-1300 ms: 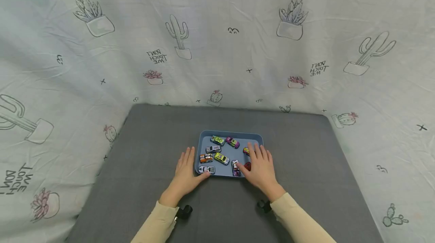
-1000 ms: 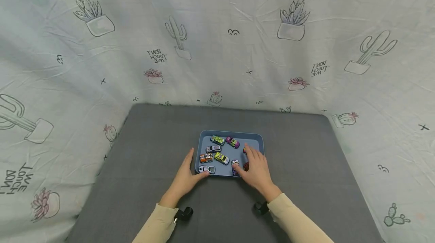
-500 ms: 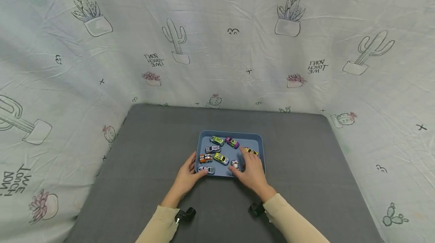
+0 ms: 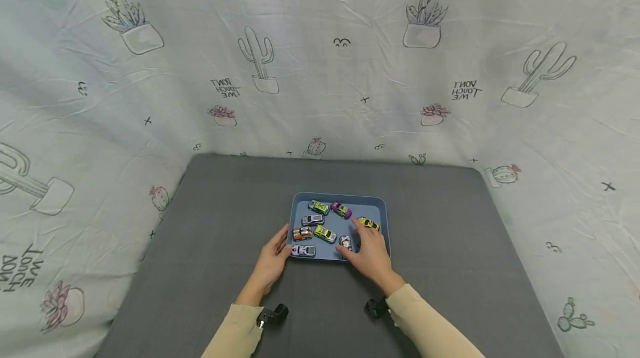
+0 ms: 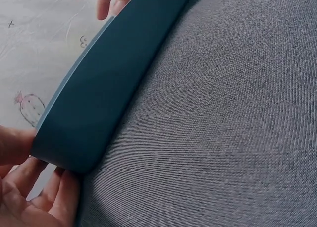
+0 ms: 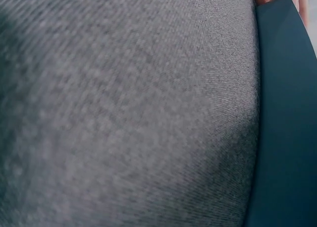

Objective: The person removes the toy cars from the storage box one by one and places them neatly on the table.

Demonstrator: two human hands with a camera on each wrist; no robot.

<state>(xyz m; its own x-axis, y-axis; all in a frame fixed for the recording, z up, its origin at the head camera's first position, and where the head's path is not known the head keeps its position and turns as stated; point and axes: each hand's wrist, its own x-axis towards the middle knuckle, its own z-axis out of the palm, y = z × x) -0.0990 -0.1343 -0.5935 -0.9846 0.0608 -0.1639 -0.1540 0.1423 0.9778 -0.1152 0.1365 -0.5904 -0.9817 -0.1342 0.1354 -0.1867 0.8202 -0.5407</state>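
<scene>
L grip [image 4: 270, 262] pinches near-left corner of tray [image 4: 365, 209], thumb at rim, fingers by wall below. R grip [image 4: 372, 255] loosely spread, thumb apart, above right side, over some toy cars [image 4: 325, 234]; can't tell if touching any. The tray's on tabletop [image 4: 240, 197], prob. light, stiff, slick; hold opp. walls, keep lvl, cars may roll. Side & far edges well off: room to slide.
</scene>
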